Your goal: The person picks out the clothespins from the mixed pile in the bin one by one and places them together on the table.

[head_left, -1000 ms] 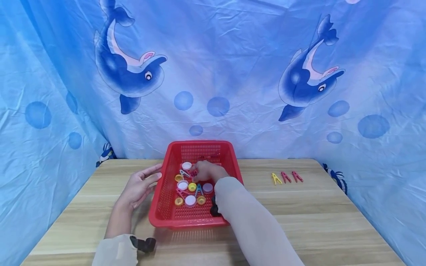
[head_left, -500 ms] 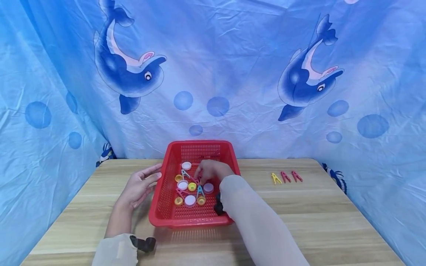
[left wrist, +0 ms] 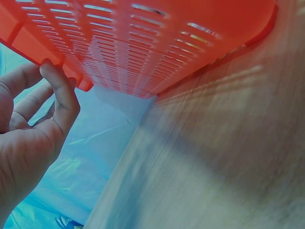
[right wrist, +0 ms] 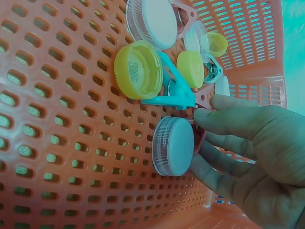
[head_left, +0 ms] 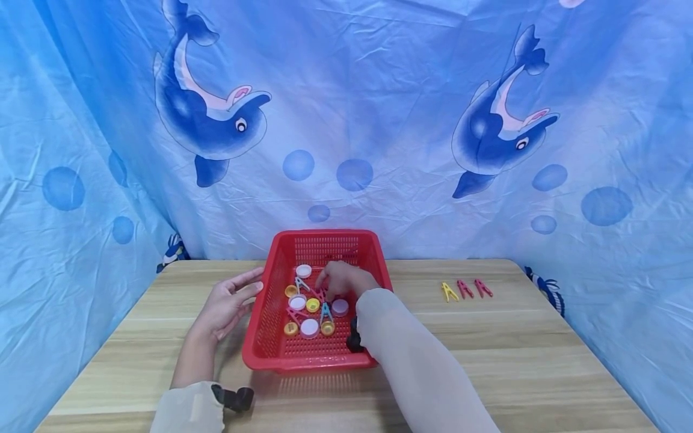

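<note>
My right hand (head_left: 344, 279) reaches into the red basket (head_left: 254, 337). Its thumb and fingers pinch a dark pink clothespin (right wrist: 199, 137), partly hidden by the fingers. Close by lie a blue clothespin (right wrist: 174, 90), a white-topped cap (right wrist: 181, 147) and a yellow cap (right wrist: 138, 70). A pale clothespin (head_left: 301, 285) and another pink clothespin (head_left: 295, 315) lie farther left among several white and yellow caps. Outside the basket, my left hand (head_left: 227, 307) touches the left rim with its fingertips; the fingers are relaxed in the left wrist view.
To the right on the wooden table (head_left: 520, 349), a yellow clothespin (head_left: 449, 291) and two dark pink ones, the nearer being this clothespin (head_left: 464, 288), lie in a row. A blue dolphin-print curtain (head_left: 346, 120) hangs behind and along both sides.
My right hand has shifted slightly right and toward me with the dark pink clothespin. The pale clothespin has turned more upright, and the blue one has shifted slightly. My left hand stays at the rim.
</note>
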Demonstrator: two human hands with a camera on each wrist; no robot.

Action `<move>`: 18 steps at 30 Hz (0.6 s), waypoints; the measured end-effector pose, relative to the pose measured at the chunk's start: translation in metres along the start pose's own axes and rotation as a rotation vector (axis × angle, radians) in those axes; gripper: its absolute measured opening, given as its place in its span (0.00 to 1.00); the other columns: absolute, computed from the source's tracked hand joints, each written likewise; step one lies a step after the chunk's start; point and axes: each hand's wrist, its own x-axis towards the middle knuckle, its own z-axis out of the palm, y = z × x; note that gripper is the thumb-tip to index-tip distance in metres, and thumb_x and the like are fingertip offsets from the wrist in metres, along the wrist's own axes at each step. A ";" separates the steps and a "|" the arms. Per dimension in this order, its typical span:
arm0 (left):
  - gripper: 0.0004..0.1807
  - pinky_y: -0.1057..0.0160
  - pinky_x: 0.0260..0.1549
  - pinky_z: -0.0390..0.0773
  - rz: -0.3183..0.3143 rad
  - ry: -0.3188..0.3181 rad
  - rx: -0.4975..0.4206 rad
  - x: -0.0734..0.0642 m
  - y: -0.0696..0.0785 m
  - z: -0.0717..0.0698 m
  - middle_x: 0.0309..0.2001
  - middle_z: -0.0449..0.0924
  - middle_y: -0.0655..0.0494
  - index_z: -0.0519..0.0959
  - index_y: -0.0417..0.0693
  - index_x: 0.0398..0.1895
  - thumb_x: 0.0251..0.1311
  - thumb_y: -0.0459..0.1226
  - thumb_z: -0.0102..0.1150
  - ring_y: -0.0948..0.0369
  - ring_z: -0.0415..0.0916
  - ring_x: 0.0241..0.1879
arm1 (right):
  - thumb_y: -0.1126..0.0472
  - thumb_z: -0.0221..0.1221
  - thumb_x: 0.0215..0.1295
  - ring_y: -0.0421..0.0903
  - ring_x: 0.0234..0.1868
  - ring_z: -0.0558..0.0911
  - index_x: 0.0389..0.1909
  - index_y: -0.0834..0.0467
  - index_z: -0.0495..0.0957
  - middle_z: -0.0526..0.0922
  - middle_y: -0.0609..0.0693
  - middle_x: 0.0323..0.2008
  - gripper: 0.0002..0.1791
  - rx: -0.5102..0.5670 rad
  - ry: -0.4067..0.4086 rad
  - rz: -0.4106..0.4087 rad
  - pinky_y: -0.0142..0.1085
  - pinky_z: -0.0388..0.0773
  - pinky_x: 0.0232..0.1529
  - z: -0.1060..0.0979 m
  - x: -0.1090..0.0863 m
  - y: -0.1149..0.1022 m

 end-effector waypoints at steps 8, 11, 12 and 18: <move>0.39 0.57 0.53 0.83 -0.019 0.018 0.009 0.001 0.000 0.000 0.72 0.69 0.47 0.65 0.49 0.77 0.67 0.47 0.67 0.58 0.81 0.59 | 0.65 0.78 0.50 0.47 0.46 0.81 0.55 0.47 0.85 0.83 0.47 0.47 0.28 -0.001 0.019 0.033 0.45 0.87 0.44 -0.003 0.001 0.000; 0.40 0.57 0.54 0.82 -0.023 0.028 0.016 0.001 -0.001 0.000 0.72 0.69 0.48 0.65 0.51 0.77 0.65 0.49 0.68 0.56 0.79 0.61 | 0.64 0.79 0.49 0.47 0.43 0.82 0.52 0.50 0.84 0.84 0.48 0.44 0.26 0.000 0.029 0.047 0.45 0.87 0.43 -0.005 0.001 0.000; 0.40 0.57 0.54 0.82 -0.026 0.029 0.021 0.001 -0.001 0.001 0.72 0.68 0.49 0.65 0.51 0.78 0.65 0.49 0.68 0.56 0.79 0.61 | 0.64 0.79 0.49 0.47 0.42 0.82 0.50 0.51 0.84 0.83 0.48 0.42 0.25 0.006 0.033 0.049 0.45 0.87 0.42 -0.006 0.000 0.000; 0.41 0.57 0.55 0.82 -0.038 0.032 0.025 0.001 -0.001 0.001 0.73 0.68 0.49 0.64 0.51 0.78 0.64 0.50 0.69 0.55 0.79 0.62 | 0.63 0.78 0.51 0.45 0.41 0.82 0.43 0.50 0.85 0.83 0.46 0.39 0.19 0.009 0.090 0.016 0.43 0.87 0.42 -0.013 -0.002 -0.004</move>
